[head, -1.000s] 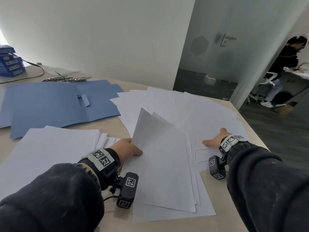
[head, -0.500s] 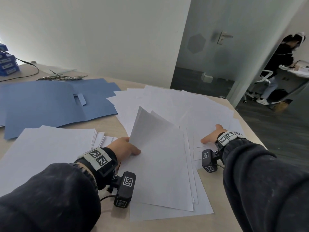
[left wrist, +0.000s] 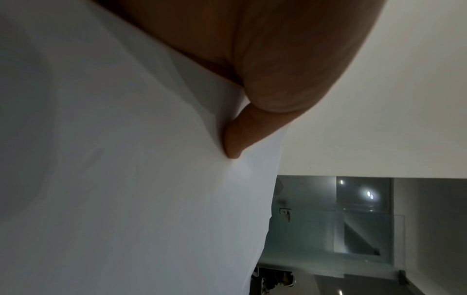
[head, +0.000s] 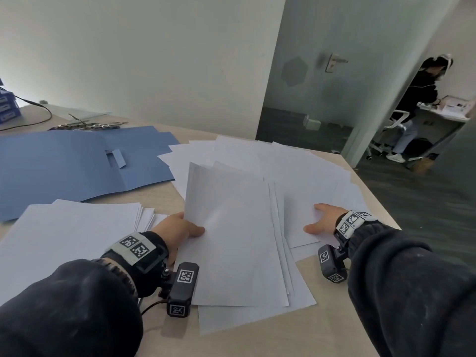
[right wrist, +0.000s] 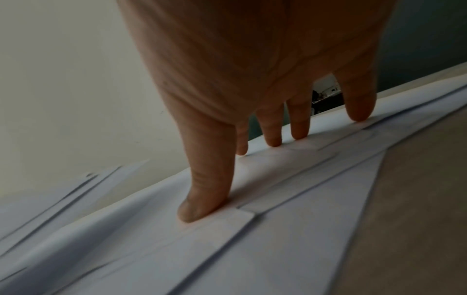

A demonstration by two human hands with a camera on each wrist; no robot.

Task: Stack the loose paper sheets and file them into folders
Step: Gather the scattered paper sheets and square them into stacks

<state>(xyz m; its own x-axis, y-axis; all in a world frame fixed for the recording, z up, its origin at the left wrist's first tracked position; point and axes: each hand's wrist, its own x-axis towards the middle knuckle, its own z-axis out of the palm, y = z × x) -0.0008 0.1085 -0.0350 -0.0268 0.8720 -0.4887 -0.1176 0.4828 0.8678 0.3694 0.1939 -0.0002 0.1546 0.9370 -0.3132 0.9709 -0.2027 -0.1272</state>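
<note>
My left hand (head: pixel 180 229) pinches the left edge of a small stack of white sheets (head: pixel 231 243), thumb on top; the left wrist view shows that thumb (left wrist: pixel 237 137) pressed on the paper (left wrist: pixel 126 179). The stack lies tilted over more loose sheets (head: pixel 257 161) fanned across the table. My right hand (head: pixel 322 220) rests flat on one loose sheet (head: pixel 301 228) at the right, fingers straight; the right wrist view shows its fingertips (right wrist: pixel 202 211) pressing overlapped sheets (right wrist: pixel 278 239). An open blue folder (head: pixel 77 166) lies at the back left. A neat pile of paper (head: pixel 64 233) sits by my left arm.
Metal binder clips (head: pixel 90 125) and a black cable (head: pixel 33 109) lie behind the folder, blue boxes (head: pixel 7 106) at the far left. The table's right edge (head: pixel 373 202) drops to dark floor. Another person (head: pixel 422 99) stands at a desk beyond the doorway.
My right hand has slid toward me and leftward over the loose sheets, dragging one sheet along. The left hand keeps its hold on the stack, which now lies flatter.
</note>
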